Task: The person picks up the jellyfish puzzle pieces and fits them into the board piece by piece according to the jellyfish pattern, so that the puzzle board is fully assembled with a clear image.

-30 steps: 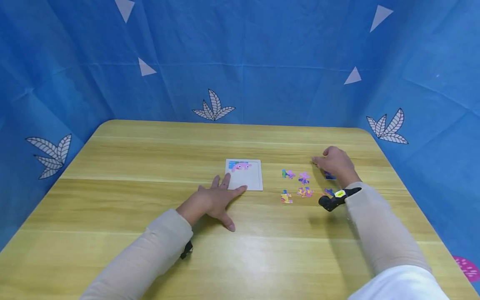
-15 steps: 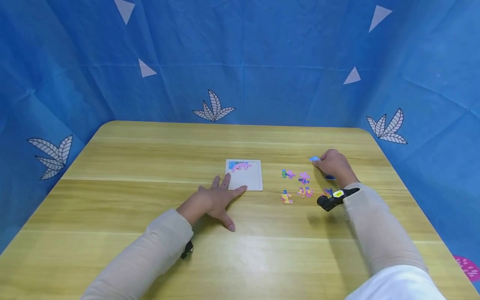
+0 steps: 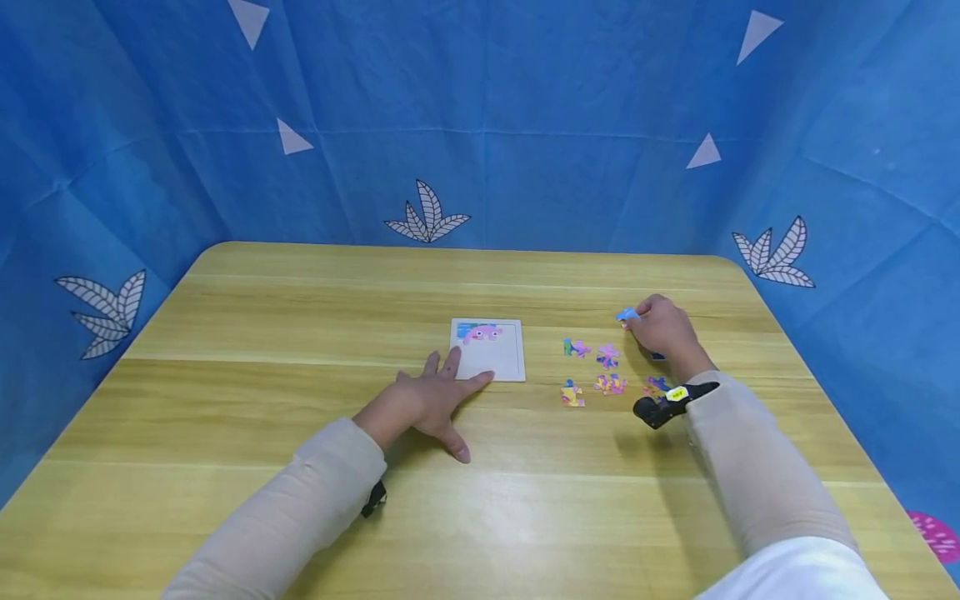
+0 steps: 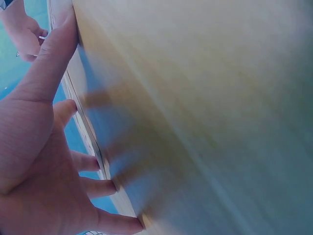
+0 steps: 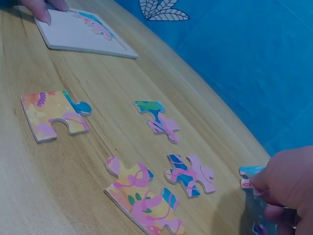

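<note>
The wooden table (image 3: 525,517) stretches out on all sides of the hands: its far edge runs beyond both, its right edge lies apart from the right hand (image 3: 666,327), and a broad width of tabletop spreads left of the left hand (image 3: 431,400). The right hand pinches a blue puzzle piece (image 3: 626,315) between thumb and finger, on the side facing the left hand; whether it touches the table cannot be told. The left hand is spread, fingers straight, fingertips at the near side of a square white board (image 3: 504,354). Loose pieces (image 3: 573,394) lie between the hands, thick-edged, knobbed and notched, printed yellow, pink and blue. Beyond the left fingertips, the smooth board bears a pink figure on blue. Behind the table hangs creased blue cloth (image 3: 480,100)
</note>
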`<act>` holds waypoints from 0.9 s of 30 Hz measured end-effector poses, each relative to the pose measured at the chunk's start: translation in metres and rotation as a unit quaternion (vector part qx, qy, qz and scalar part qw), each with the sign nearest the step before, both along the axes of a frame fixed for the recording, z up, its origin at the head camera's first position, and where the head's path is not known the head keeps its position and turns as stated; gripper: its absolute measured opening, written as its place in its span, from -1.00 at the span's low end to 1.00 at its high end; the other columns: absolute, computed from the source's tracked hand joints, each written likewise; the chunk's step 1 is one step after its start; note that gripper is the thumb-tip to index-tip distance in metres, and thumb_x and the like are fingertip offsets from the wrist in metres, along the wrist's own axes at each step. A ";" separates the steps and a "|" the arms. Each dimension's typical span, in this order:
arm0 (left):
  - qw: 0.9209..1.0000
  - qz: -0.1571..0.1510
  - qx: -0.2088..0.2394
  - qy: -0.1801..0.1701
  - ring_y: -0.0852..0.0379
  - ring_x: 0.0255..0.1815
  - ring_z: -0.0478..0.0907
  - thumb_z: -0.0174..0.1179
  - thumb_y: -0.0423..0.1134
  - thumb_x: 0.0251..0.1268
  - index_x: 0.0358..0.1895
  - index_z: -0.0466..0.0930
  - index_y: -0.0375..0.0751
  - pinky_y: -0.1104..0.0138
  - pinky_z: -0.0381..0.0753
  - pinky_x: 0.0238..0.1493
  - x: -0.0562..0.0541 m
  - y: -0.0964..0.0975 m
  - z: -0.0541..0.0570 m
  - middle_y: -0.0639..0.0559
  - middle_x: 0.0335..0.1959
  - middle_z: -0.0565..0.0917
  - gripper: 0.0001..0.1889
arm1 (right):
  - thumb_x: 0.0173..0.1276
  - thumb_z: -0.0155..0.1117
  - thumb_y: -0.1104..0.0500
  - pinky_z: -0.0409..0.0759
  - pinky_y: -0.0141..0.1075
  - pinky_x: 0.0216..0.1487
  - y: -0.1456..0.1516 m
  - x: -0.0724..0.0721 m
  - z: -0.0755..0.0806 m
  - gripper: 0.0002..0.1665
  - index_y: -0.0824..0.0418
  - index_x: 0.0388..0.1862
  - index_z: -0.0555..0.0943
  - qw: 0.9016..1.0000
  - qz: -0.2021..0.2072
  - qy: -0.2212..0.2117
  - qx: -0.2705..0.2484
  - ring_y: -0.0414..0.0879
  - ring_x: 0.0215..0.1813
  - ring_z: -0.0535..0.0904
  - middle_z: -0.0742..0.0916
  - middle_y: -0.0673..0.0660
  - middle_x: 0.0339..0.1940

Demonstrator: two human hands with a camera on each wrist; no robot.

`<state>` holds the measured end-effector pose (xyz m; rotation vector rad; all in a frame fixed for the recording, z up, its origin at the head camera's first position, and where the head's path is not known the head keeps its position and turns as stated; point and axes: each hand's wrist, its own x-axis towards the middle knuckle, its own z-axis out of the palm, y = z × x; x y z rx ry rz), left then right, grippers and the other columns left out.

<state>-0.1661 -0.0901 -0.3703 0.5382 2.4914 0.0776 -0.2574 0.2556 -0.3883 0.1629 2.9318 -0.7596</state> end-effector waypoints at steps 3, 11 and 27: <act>1.000 0.000 -0.001 0.000 -0.30 0.51 -0.37 0.41 0.35 -0.36 0.48 -0.20 0.44 -0.40 0.00 0.21 -0.001 0.000 0.000 -0.18 0.53 -0.40 0.23 | 0.42 0.01 0.10 0.43 -0.13 -0.26 -0.003 -0.001 0.000 -0.62 0.38 0.03 0.38 1.000 0.008 0.014 -0.018 0.13 -0.17 0.50 0.61 0.33 -0.10; 1.000 0.000 -0.005 0.000 -0.29 0.51 -0.37 0.40 0.35 -0.36 0.48 -0.21 0.45 -0.39 0.00 0.22 -0.001 0.000 0.000 -0.17 0.53 -0.41 0.23 | 0.46 -0.12 0.18 0.41 -0.16 -0.36 -0.012 -0.003 -0.005 -0.49 0.36 0.33 0.28 0.997 0.039 0.050 -0.032 0.06 -0.40 0.51 0.71 0.30 -0.24; 1.000 0.002 0.003 -0.003 -0.29 0.51 -0.39 0.41 0.35 -0.36 0.47 -0.20 0.46 -0.40 -0.02 0.22 -0.001 0.001 -0.001 -0.17 0.53 -0.41 0.23 | 0.45 0.03 0.10 0.44 -0.27 -0.53 -0.040 0.001 -0.007 -0.55 0.28 0.22 0.38 0.992 0.055 0.049 -0.103 -0.10 -0.64 0.48 0.66 0.30 -0.18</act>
